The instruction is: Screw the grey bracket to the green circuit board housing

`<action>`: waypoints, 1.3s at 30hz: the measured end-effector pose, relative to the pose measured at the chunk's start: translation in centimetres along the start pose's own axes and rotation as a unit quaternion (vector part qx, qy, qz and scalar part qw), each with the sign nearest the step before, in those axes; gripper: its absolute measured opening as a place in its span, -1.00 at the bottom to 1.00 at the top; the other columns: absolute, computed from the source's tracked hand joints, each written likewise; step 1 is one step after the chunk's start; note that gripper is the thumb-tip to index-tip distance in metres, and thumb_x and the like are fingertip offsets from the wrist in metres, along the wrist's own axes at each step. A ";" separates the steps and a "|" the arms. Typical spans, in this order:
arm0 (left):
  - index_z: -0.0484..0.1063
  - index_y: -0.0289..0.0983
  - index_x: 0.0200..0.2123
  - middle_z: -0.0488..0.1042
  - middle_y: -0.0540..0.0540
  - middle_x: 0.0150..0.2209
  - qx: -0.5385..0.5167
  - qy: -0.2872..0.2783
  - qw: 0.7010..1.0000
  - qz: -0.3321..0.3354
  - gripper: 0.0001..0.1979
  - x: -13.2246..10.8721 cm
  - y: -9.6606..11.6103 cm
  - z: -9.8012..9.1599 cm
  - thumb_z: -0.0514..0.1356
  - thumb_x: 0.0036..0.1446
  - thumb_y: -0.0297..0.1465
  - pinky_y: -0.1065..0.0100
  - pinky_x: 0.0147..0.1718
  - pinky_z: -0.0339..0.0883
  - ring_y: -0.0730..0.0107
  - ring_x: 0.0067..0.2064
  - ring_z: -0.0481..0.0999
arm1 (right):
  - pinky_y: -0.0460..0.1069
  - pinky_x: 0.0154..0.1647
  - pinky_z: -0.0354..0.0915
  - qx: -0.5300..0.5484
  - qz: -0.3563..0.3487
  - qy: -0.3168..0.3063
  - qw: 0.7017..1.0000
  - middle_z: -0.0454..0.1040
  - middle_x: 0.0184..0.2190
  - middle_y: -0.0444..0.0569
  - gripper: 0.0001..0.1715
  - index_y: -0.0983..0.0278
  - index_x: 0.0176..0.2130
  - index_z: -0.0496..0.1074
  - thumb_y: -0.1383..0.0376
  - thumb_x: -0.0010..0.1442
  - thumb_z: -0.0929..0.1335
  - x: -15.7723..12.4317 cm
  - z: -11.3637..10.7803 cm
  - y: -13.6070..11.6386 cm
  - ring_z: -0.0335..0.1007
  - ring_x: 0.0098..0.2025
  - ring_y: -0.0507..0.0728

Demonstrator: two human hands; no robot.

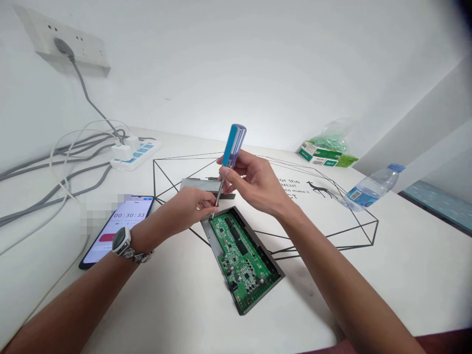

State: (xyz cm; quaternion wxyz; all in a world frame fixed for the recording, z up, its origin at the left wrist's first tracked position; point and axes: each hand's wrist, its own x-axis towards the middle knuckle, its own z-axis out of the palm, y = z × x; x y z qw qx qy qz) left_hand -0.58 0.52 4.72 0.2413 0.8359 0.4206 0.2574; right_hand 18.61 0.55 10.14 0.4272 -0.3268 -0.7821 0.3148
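- Right hand (258,184) pinching blue-handled screwdriver (233,146) between thumb and fingers, above top end of green circuit board (241,260); shaft points down, tip hidden behind left fingers
- Left hand (188,206) curled, fingers together, just beside shaft at top end of board; cannot tell if gripping
- White bench (405,280) with black line print under board
- Grey metal tray (217,250) around board
- Power strip (134,155) far left of board
- Phone (118,221) showing timer, left of board
- Water bottle (372,189) lying right of board
- Grey metal plate (199,185) just beyond board
- Wristwatch (121,241) on left wrist
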 end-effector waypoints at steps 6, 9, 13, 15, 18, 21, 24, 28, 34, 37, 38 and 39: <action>0.52 -0.22 -0.37 0.59 0.02 -0.46 -0.005 -0.002 1.000 -0.005 -0.83 -0.1 -0.4 0.1 0.20 0.20 -0.29 0.38 -0.31 0.33 0.41 -0.39 0.54 | 0.01 -0.31 0.52 0.026 0.038 -0.044 0.998 0.50 -0.31 -0.04 -0.60 0.31 -0.11 0.47 0.04 0.24 0.41 0.5 -0.9 -0.7 0.48 -0.36 0.05; 0.54 -0.22 -0.36 0.59 0.02 -0.45 0.006 -0.004 1.000 -0.003 -0.80 -0.1 -0.4 0.1 0.20 0.21 -0.25 0.38 -0.34 0.33 0.40 -0.39 0.54 | 0.01 -0.31 0.51 0.031 0.067 -0.117 0.990 0.53 -0.29 0.00 -0.64 0.32 -0.21 0.49 0.07 0.20 0.44 1.1 -2.0 -1.3 0.49 -0.32 0.07; 0.54 -0.22 -0.35 0.61 0.01 -0.43 0.011 -0.004 1.000 0.002 -0.80 -0.1 -0.3 0.1 0.20 0.20 -0.24 0.37 -0.31 0.35 0.37 -0.37 0.56 | -0.04 -0.48 0.34 -0.053 0.046 -0.107 0.992 0.45 -0.46 -0.09 -0.67 0.29 -0.36 0.46 0.07 0.16 0.46 1.8 -2.2 -1.6 0.35 -0.46 0.02; 0.54 -0.22 -0.34 0.61 0.00 -0.43 0.006 0.002 1.000 0.002 -0.80 -0.1 -0.3 0.3 0.19 0.21 -0.24 0.37 -0.29 0.36 0.36 -0.36 0.56 | -0.05 -0.53 0.19 -0.126 0.026 -0.036 0.991 0.35 -0.55 -0.14 -0.62 0.27 -0.46 0.38 0.06 0.15 0.45 1.9 -1.3 -1.4 0.22 -0.51 0.00; 0.55 -0.22 -0.34 0.60 -0.01 -0.43 0.008 0.008 1.000 -0.001 -0.75 -0.1 -0.4 0.5 0.16 0.24 -0.23 0.37 -0.35 0.33 0.36 -0.38 0.54 | -0.04 -0.54 0.03 -0.224 0.021 0.087 0.970 0.22 -0.64 -0.19 -0.54 0.24 -0.57 0.22 0.10 0.18 0.42 1.7 0.4 -1.1 0.07 -0.56 -0.02; 0.57 -0.22 -0.35 0.58 -0.01 -0.45 0.012 0.004 1.000 0.014 -0.70 -0.1 -0.6 0.5 0.11 0.27 -0.22 0.37 -0.44 0.26 0.39 -0.45 0.47 | -0.03 -0.51 0.02 -0.246 0.031 0.101 0.964 0.25 -0.63 -0.17 -0.57 0.24 -0.55 0.25 0.09 0.20 0.40 1.5 0.9 -1.3 0.08 -0.56 -0.01; 0.57 -0.23 -0.35 0.56 -0.01 -0.48 0.011 0.000 1.000 0.029 -0.69 -0.2 -0.6 0.5 0.10 0.28 -0.22 0.37 -0.47 0.23 0.41 -0.49 0.44 | -0.03 -0.46 0.10 -0.194 0.020 -0.021 0.981 0.41 -0.46 -0.11 -0.67 0.26 -0.36 0.42 0.05 0.25 0.37 1.4 -0.4 -1.8 0.20 -0.49 0.01; 0.56 -0.24 -0.35 0.58 -0.03 -0.46 0.009 -0.003 1.000 0.023 -0.69 -0.2 -0.4 0.5 0.09 0.28 -0.23 0.37 -0.44 0.27 0.37 -0.43 0.49 | -0.03 -0.46 0.10 -0.176 0.006 -0.095 0.980 0.41 -0.47 -0.12 -0.63 0.28 -0.35 0.47 0.05 0.29 0.33 1.5 -2.0 -2.0 0.22 -0.47 0.02; 0.54 -0.24 -0.36 0.61 -0.03 -0.42 0.002 -0.001 1.000 0.005 -0.74 -0.2 -0.3 0.7 0.12 0.26 -0.27 0.35 -0.38 0.31 0.35 -0.39 0.53 | -0.03 -0.50 0.01 -0.235 -0.007 0.041 0.971 0.26 -0.59 -0.17 -0.55 0.26 -0.50 0.29 0.02 0.24 0.37 1.2 0.1 -1.4 0.09 -0.54 -0.01; 0.55 -0.22 -0.35 0.60 -0.02 -0.44 0.004 0.000 1.000 0.013 -0.74 -0.2 -0.4 0.8 0.11 0.26 -0.27 0.35 -0.39 0.30 0.36 -0.40 0.52 | -0.03 -0.51 0.00 -0.231 0.005 0.095 0.968 0.22 -0.61 -0.18 -0.53 0.24 -0.53 0.23 0.03 0.25 0.36 0.9 1.3 -1.2 0.05 -0.56 -0.02; 0.55 -0.22 -0.35 0.60 -0.01 -0.43 0.000 -0.001 1.000 0.014 -0.74 -0.2 -0.4 0.7 0.11 0.26 -0.27 0.36 -0.38 0.30 0.36 -0.40 0.52 | -0.03 -0.51 0.00 -0.226 0.009 0.109 0.968 0.20 -0.62 -0.18 -0.52 0.24 -0.54 0.22 0.03 0.25 0.36 0.8 1.5 -1.2 0.04 -0.57 -0.02; 0.54 -0.22 -0.34 0.60 -0.01 -0.42 -0.004 -0.002 1.000 0.014 -0.75 -0.2 -0.4 0.7 0.11 0.27 -0.26 0.36 -0.38 0.30 0.36 -0.40 0.52 | -0.03 -0.52 0.00 -0.220 0.013 0.122 0.968 0.19 -0.63 -0.19 -0.50 0.23 -0.56 0.21 0.03 0.24 0.37 0.8 1.7 -1.1 0.04 -0.58 -0.02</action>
